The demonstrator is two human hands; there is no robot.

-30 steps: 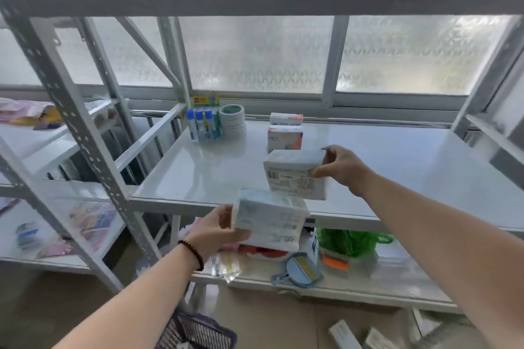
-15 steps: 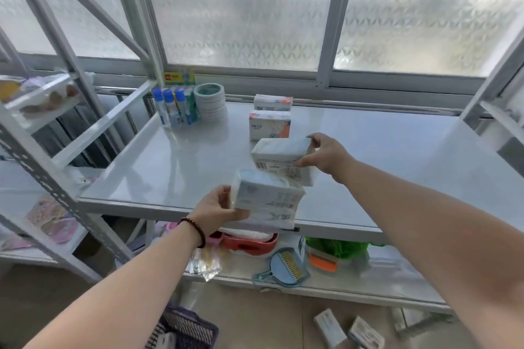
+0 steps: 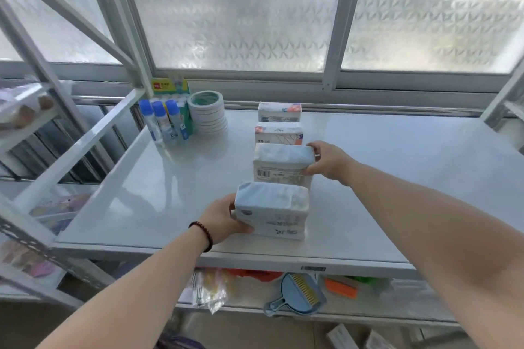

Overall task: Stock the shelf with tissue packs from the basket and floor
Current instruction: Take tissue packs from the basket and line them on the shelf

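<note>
Four tissue packs stand in a row front to back on the white shelf (image 3: pixel 397 178). My left hand (image 3: pixel 224 221) grips the nearest pack (image 3: pixel 273 208) by its left end; the pack rests on the shelf near the front edge. My right hand (image 3: pixel 326 163) holds the right end of the second pack (image 3: pixel 283 163), just behind it. Two smaller packs with orange print, one (image 3: pixel 279 133) and another (image 3: pixel 279 111), stand further back. More packs (image 3: pixel 341 337) lie on the floor at the bottom right.
Blue-capped glue bottles (image 3: pixel 164 122) and a stack of tape rolls (image 3: pixel 208 115) stand at the shelf's back left. A lower shelf holds a blue dustpan (image 3: pixel 295 296), bags and an orange item (image 3: pixel 340 287). A dark basket rim (image 3: pixel 175 344) shows at the bottom edge. Frosted windows are behind.
Both hands moved forward and down over the shelf. The two packs, held in the air earlier, now sit on the shelf in line with the two rear packs.
</note>
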